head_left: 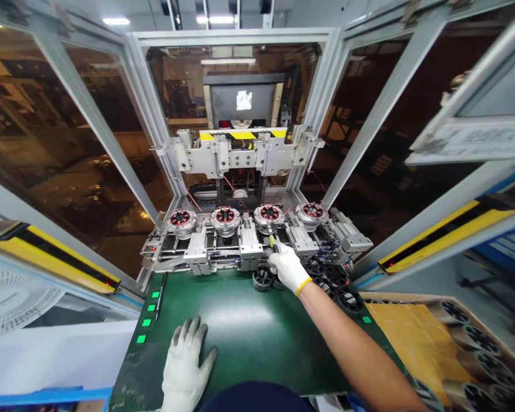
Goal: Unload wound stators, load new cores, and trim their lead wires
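My right hand [286,267], in a white glove with a yellow cuff, is closed around a small tool with a yellow-and-black handle [273,244]. The tool's metal tip reaches the front of a round motor part with red copper windings [269,213] in the fixture; its exact kind is unclear. Similar wound parts, such as this one [225,216], sit in a row on either side. Black ring-shaped parts [262,278] lie on the green mat just beneath my right hand. Gloved too, my left hand [185,363] rests palm down on the green mat [249,337], fingers spread and holding nothing.
Behind the row stands a metal press head [240,157] with a yellow-black stripe. More black rings [348,298] lie at the mat's right. A carton [395,326] holds metal cylinders at lower right. A black pen [161,296] lies at left. Yellow sensor bars [68,260] flank the frame.
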Demonstrator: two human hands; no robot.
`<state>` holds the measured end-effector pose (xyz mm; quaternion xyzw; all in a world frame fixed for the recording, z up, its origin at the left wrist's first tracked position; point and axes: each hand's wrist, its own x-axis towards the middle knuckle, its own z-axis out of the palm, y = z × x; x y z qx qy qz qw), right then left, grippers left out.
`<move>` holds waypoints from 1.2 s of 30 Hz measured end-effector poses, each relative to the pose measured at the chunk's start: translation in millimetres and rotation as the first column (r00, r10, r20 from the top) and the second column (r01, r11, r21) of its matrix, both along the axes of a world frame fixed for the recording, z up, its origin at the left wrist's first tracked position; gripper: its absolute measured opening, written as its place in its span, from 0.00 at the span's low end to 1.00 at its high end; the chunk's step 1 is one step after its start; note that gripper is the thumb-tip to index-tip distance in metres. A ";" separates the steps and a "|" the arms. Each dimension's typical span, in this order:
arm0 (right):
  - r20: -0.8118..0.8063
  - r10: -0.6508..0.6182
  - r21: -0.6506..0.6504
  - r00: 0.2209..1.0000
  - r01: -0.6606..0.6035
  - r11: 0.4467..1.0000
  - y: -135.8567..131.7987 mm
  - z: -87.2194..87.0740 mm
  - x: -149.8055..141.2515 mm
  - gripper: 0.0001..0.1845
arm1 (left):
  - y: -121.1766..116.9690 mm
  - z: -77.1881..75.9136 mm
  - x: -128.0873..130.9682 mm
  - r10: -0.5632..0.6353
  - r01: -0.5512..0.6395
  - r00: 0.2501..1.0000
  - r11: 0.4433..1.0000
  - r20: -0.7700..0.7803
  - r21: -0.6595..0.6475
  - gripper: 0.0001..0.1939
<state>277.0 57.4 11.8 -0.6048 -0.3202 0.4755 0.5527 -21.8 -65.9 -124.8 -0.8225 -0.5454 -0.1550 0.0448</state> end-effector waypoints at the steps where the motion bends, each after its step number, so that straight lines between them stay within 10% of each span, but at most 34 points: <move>1: 0.059 0.024 0.010 0.998 -0.025 1.000 -8.1 3.8 1.3 0.19 | 0.2 -1.4 -0.6 -0.005 0.005 1.000 1.000 -0.008 0.005 0.20; 7: 0.585 0.055 0.128 0.809 -0.159 0.979 -63.5 44.5 63.3 0.25 | 2.3 -11.1 -5.7 -0.043 0.044 0.999 0.998 -0.033 0.033 0.21; 14: 0.121 0.019 0.056 0.992 -0.026 0.998 -45.4 22.3 144.6 0.23 | 5.2 -16.7 -7.2 -0.023 0.023 0.998 1.000 -0.055 -0.001 0.21; 25: -0.004 0.139 0.078 0.990 -0.138 0.987 -26.2 6.9 139.9 0.26 | 3.8 -15.2 -6.2 0.011 -0.018 0.997 0.996 -0.082 -0.087 0.23; 36: 0.414 -0.023 0.023 0.910 0.014 1.000 -38.3 8.4 134.7 0.27 | 6.8 -12.5 -7.1 -0.001 -0.005 0.995 0.998 -0.095 -0.068 0.23</move>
